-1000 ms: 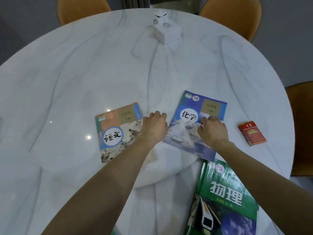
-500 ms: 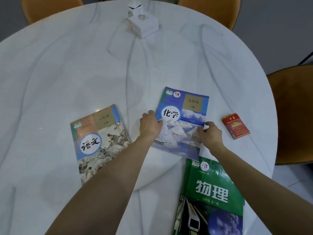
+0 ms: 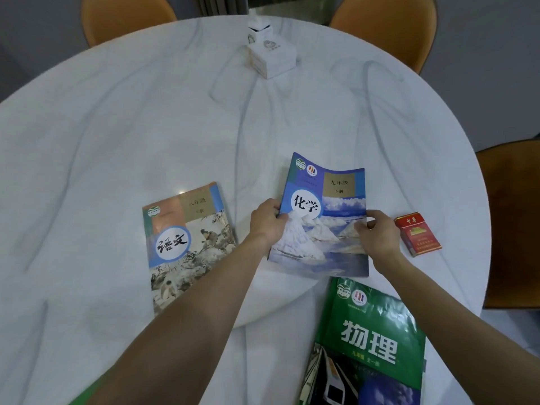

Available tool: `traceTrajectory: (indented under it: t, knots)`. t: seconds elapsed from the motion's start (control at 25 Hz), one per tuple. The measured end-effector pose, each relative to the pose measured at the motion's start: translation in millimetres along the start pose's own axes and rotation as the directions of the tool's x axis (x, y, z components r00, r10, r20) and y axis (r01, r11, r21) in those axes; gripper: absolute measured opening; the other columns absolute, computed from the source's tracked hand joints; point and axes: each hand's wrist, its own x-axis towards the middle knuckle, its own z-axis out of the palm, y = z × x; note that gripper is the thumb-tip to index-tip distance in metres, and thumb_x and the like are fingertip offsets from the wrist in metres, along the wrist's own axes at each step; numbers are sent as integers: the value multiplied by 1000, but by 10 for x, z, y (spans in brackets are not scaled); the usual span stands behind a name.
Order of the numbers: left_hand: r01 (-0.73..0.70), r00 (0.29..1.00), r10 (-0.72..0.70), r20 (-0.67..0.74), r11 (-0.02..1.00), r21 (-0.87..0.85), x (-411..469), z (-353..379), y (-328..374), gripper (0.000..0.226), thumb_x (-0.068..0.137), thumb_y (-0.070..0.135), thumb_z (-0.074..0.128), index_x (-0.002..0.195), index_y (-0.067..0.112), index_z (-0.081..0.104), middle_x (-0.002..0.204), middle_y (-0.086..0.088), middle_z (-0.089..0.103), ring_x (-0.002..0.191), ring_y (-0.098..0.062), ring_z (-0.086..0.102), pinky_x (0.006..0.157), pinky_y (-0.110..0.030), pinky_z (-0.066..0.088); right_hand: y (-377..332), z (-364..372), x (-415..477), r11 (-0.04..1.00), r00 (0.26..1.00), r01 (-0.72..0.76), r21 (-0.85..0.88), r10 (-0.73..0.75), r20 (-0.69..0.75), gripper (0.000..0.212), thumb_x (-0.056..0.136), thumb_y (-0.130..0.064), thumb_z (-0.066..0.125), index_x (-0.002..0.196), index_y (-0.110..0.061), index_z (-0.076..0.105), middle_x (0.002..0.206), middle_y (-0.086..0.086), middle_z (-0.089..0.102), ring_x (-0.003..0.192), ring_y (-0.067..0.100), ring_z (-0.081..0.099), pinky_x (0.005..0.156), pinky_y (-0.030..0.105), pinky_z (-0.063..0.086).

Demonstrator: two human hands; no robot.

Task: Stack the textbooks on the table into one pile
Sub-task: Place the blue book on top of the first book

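A round white marble-patterned table (image 3: 146,118) with grey veining is ringed by orange chairs, two at the far side (image 3: 125,16) (image 3: 388,27) and one at the right (image 3: 514,223), against dim grey walls (image 3: 491,68).

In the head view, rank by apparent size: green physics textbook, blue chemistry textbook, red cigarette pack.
1. Green physics textbook, though nearest the camera and cut off by the frame edge.
2. Blue chemistry textbook.
3. Red cigarette pack, clearly smallest.

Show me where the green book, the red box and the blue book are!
green book (image 3: 369,344): head view, on the big white title characters.
red box (image 3: 417,234): head view, middle of its top face.
blue book (image 3: 324,229): head view, on the white mounds pictured on its cover.
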Motion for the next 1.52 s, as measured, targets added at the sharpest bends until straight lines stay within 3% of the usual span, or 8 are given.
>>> traceTrajectory:
  t: [0.28,0.44,0.68,0.84,1.0,1.2,1.36,1.52]
  knots:
    - [-1,986,-40,-162,971,-241,-157,-622,-336,15,88,9,60,103,7,61,92,-13,64,78,-22,57,62,-28,45,-560,265,-262,986,982,169,0,-168,85,33,91,-10,53,124,-8,57,77,1,56,83,22,53,77,30,43]
    - [24,968,-99,-231,952,-306,-301,-999,-621,22,89,9,60,110,6,60,95,-10,65,82,-24,61,69,-33,52,-860,592,-422,972,957,234,29,-235,172,32,92,-11,53,125,-9,56,71,-7,49,82,21,52,73,25,39]
    - [91,922,-210,-325,934,-346,-470,-1432,-1089,21,89,10,60,110,6,61,92,-10,62,74,-22,56,55,-24,45,-1134,1214,-641,951,915,310,-9,-296,273,35,93,-11,53,127,-7,54,113,18,66,99,30,62,82,30,47]
    - [164,890,-296,-346,918,-362,-511,-1529,-1381,22,89,11,60,110,7,61,96,-11,63,73,-21,55,54,-22,43,-1141,1573,-727,943,898,329,-57,-293,328,36,94,-10,52,129,-6,53,113,20,65,105,31,61,84,24,42]
    - [226,868,-361,-342,899,-375,-518,-1555,-1586,24,89,12,60,112,5,60,107,-17,66,81,-23,57,68,-30,46,-1066,1786,-768,940,893,327,-96,-274,358,37,94,-10,52,130,-5,53,113,19,65,104,30,61,81,21,39]
    - [220,874,-311,-374,938,-266,-596,-1527,-1724,23,90,11,58,111,2,62,102,-20,70,77,-22,55,73,-34,48,-929,1920,-780,908,894,359,-216,-267,361,27,91,-10,54,115,0,62,115,18,66,102,32,62,80,23,41]
    - [240,850,-230,-475,970,-40,-646,-1482,-1763,18,89,11,57,100,-1,66,93,-12,57,77,-25,53,69,-24,36,-877,1970,-755,886,891,377,-269,-268,367,21,88,-9,56,96,8,66,101,24,69,84,31,60,73,28,44]
    - [283,841,-223,-492,958,50,-685,-1405,-1829,20,90,10,53,100,-4,64,105,-19,52,83,-32,53,72,-25,35,-864,2014,-777,875,890,392,-282,-283,359,21,87,-9,56,95,8,67,100,25,69,95,37,62,83,37,50]
